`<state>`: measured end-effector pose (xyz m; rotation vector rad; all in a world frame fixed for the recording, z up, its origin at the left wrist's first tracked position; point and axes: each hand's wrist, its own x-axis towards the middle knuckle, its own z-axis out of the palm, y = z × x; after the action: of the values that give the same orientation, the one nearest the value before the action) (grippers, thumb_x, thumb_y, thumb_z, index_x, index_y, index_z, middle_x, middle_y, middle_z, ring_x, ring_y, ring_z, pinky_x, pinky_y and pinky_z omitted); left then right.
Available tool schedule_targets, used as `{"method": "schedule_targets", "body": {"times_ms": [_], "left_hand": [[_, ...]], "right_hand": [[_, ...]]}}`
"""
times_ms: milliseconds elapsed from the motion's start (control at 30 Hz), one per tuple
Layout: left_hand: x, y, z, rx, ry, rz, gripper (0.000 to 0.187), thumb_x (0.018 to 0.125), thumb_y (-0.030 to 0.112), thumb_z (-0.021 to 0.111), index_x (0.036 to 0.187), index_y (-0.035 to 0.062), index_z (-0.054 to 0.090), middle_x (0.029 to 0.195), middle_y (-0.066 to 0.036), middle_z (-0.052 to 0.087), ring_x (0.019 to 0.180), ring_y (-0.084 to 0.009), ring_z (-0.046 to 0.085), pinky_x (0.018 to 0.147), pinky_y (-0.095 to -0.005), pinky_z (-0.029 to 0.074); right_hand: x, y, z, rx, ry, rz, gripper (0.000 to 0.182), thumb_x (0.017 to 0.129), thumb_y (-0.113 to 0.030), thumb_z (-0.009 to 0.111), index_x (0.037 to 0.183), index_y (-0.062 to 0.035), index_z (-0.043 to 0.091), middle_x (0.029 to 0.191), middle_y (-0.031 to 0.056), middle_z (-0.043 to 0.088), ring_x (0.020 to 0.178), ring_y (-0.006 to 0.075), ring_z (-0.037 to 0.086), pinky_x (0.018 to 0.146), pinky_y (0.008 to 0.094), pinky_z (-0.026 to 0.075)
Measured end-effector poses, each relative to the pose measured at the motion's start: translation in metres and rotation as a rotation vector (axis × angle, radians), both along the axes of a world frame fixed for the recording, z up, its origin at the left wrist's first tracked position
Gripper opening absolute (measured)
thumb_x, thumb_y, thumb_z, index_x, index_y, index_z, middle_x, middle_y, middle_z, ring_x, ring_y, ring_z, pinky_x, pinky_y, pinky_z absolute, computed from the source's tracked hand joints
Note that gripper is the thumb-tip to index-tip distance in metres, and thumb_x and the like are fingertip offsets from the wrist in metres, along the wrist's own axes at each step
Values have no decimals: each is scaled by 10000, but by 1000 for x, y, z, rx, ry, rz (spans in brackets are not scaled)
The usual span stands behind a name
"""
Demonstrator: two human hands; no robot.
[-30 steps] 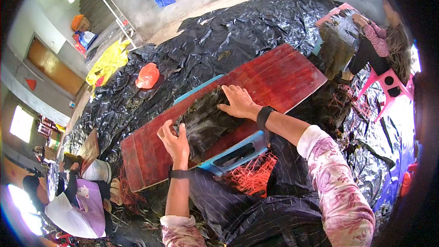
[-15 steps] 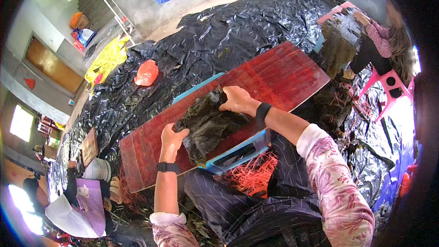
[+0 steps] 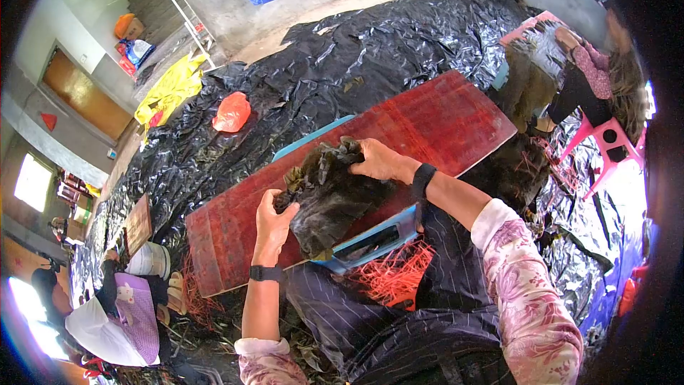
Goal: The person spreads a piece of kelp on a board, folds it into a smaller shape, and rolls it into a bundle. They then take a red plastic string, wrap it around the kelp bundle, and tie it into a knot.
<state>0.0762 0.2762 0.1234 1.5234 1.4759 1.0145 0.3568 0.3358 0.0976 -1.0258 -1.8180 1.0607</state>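
A bundle of dark, brown-green leaves point(image 3: 331, 203), wrinkled and limp, lies across the near side of a red board point(image 3: 434, 117). My left hand point(image 3: 272, 224) grips its left edge, thumb on top and fingers curled underneath. At the upper right edge, my right hand point(image 3: 382, 162) pinches the leaves between thumb and fingers. The far edge of the bundle is crumpled and raised between both hands, while the near part hangs flat toward my lap. Beneath the board shows a blue plastic crate point(image 3: 370, 242), and red string point(image 3: 395, 271) lies in a heap by my lap.
Black plastic sheeting point(image 3: 299, 78) covers the floor, with an orange-red plastic bag point(image 3: 231, 113) on it. At left a person point(image 3: 114, 328) sits near a white bucket point(image 3: 151, 260). Another person point(image 3: 595, 71) works at right, near a pink stool point(image 3: 609, 144).
The far edge of the leaves has been gathered and bunched up toward me between my hands. Both hands stay on the leaves, and the right has shifted slightly right.
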Motion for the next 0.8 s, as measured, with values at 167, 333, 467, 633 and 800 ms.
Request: {"method": "schedule_targets", "body": {"times_ms": [167,333,467,633,800], "left_hand": [[-1,12,9,290,1,35,509,791,-44,684,1268,32,524,1184,-48,582,1055,-152,538,918,-296,444],[2,16,48,596,33,98,508,759,-124,639,1240,30,596,1217,-95,629,1149,-229,583,998,-360,441],[-6,-11,36,716,439,44,507,689,-133,636,1159,56,625,1145,-119,656,1121,-293,603,971,-403,455],[-7,-55,-7,557,671,-179,493,666,-139,557,1103,74,637,1153,-115,650,1126,-333,587,975,-436,443],[-7,-66,-1,448,626,-185,608,656,-135,525,1206,114,599,1206,-94,632,1185,-308,559,1000,-410,431]], "right_hand": [[-2,14,6,45,167,37,300,821,-64,686,1097,32,618,947,117,709,871,116,580,833,340,491],[-4,-9,78,63,153,-20,301,834,-7,682,1130,-33,632,1086,37,694,989,140,610,904,359,460],[5,-24,56,782,-210,-24,392,721,-69,678,1110,-102,647,1149,46,673,1076,251,624,932,395,439],[16,-65,9,815,-494,322,268,806,-127,589,1068,-102,642,1206,53,636,1160,235,580,937,382,432],[21,-82,23,618,-500,369,541,692,-182,728,1206,-62,610,1311,116,578,1267,280,507,1033,420,401]]}}
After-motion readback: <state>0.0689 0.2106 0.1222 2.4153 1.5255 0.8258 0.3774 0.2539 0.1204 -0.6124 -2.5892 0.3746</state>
